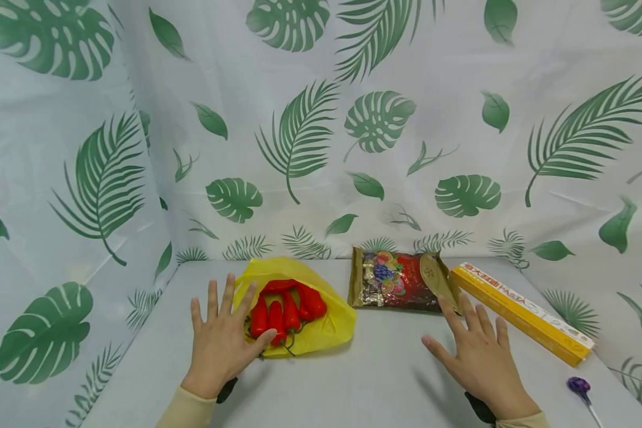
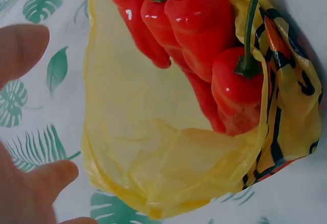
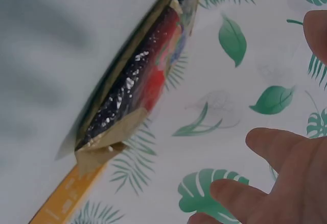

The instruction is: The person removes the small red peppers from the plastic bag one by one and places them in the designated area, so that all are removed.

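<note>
My left hand (image 1: 222, 339) is spread with straight fingers beside a yellow plastic bag (image 1: 329, 324), overlapping its left edge in the head view. Inside the bag's wide mouth lie several shiny red peppers (image 1: 291, 309) with green stems. The left wrist view shows the peppers (image 2: 199, 25) close, and dark print on the bag's outside. My right hand (image 1: 478, 356), fingers also spread, holds nothing. Beyond its fingertips lies a red and gold food packet (image 1: 401, 279) with fruit pictures. An orange and white pasta box (image 1: 524, 315) sits to the right of that hand.
A purple-headed lollipop (image 1: 579, 386) on a white stick lies at the right front. White cloth (image 1: 310, 137) printed with green leaves hangs behind and at both sides of the pale table (image 1: 353, 380). The packet and pasta box meet near the back right.
</note>
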{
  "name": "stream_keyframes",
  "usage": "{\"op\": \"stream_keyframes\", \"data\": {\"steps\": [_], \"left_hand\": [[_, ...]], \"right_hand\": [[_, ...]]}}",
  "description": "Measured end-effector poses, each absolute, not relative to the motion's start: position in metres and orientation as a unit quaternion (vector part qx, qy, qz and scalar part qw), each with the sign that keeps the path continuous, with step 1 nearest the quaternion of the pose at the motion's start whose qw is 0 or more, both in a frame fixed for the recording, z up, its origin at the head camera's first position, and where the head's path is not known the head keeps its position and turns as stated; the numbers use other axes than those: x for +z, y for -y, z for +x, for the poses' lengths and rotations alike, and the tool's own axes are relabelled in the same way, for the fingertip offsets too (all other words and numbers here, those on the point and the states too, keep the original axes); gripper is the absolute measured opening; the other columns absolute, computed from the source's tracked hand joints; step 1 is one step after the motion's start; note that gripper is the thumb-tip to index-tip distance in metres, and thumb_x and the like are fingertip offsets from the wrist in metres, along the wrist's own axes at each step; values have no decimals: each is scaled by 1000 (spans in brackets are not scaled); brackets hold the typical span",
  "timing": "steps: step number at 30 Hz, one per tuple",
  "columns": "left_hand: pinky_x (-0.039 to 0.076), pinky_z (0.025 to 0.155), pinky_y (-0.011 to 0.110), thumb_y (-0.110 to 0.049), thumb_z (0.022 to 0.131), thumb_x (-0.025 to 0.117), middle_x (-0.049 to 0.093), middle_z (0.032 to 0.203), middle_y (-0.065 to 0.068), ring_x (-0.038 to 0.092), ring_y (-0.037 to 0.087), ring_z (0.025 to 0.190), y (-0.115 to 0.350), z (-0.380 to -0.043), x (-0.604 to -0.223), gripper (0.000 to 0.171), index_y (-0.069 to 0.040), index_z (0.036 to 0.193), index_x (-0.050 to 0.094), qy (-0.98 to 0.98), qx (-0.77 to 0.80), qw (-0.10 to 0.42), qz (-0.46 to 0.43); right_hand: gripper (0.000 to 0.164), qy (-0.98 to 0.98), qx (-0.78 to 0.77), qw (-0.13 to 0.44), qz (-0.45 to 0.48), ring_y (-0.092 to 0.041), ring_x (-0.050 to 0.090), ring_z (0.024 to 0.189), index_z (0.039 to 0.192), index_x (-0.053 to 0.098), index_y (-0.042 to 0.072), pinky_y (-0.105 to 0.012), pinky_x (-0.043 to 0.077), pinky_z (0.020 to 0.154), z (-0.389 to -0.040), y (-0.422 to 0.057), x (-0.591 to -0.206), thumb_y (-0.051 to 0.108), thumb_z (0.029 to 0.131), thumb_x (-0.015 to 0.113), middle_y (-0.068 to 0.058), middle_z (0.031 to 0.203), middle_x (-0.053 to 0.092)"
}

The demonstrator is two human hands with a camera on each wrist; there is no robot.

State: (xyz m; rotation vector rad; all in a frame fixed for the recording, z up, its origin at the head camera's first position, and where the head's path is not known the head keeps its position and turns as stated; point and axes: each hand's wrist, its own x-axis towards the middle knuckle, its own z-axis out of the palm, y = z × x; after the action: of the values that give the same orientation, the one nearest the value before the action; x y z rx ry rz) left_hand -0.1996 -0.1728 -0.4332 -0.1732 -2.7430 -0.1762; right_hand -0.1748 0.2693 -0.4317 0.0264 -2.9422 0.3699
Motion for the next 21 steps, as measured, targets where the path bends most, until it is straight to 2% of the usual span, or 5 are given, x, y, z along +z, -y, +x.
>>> {"op": "stream_keyframes", "data": {"steps": [3, 7, 11, 17, 21], "left_hand": [[31, 115, 75, -65, 87, 70, 34, 168, 19, 32, 48, 153, 176, -203, -434, 85, -21, 156, 48, 967, -81, 233, -66], [58, 88, 59, -39, 86, 83, 65, 132, 21, 64, 43, 114, 181, -210, -434, 54, -7, 128, 69, 943, -136, 296, -74], [61, 77, 48, -22, 84, 87, 70, 108, 17, 67, 34, 92, 185, -219, -435, 41, -1, 116, 71, 930, -205, 297, -69], [61, 80, 46, -16, 85, 86, 68, 114, 18, 68, 33, 94, 188, -236, -437, 50, 1, 128, 66, 926, -268, 262, -37], [60, 84, 47, -18, 86, 86, 70, 116, 18, 68, 34, 97, 189, -246, -434, 50, 0, 129, 67, 926, -288, 242, -16]], "right_hand": [[100, 988, 116, 99, 18, -63, 19, 148, 165, 26, 14, -80, -1, 120, -177, -266, -432, 78, 93, 52, -33, 168, 18], [96, 988, 106, 110, 37, -68, 34, 138, 166, 26, 15, -80, 25, 113, -181, -259, -432, 74, 95, 54, -35, 166, 22], [96, 985, 136, 93, 53, -67, 49, 129, 166, 25, 16, -78, 42, 100, -188, -246, -430, 74, 95, 54, -35, 162, 32], [76, 963, 229, 96, 109, -41, 70, 112, 154, 49, 9, -60, 57, 93, -203, -215, -433, 48, 94, 75, -23, 135, 67], [56, 942, 264, 130, 160, -23, 74, 93, 139, 64, 10, -44, 63, 81, -215, -188, -439, 30, 90, 82, -12, 114, 76]]}}
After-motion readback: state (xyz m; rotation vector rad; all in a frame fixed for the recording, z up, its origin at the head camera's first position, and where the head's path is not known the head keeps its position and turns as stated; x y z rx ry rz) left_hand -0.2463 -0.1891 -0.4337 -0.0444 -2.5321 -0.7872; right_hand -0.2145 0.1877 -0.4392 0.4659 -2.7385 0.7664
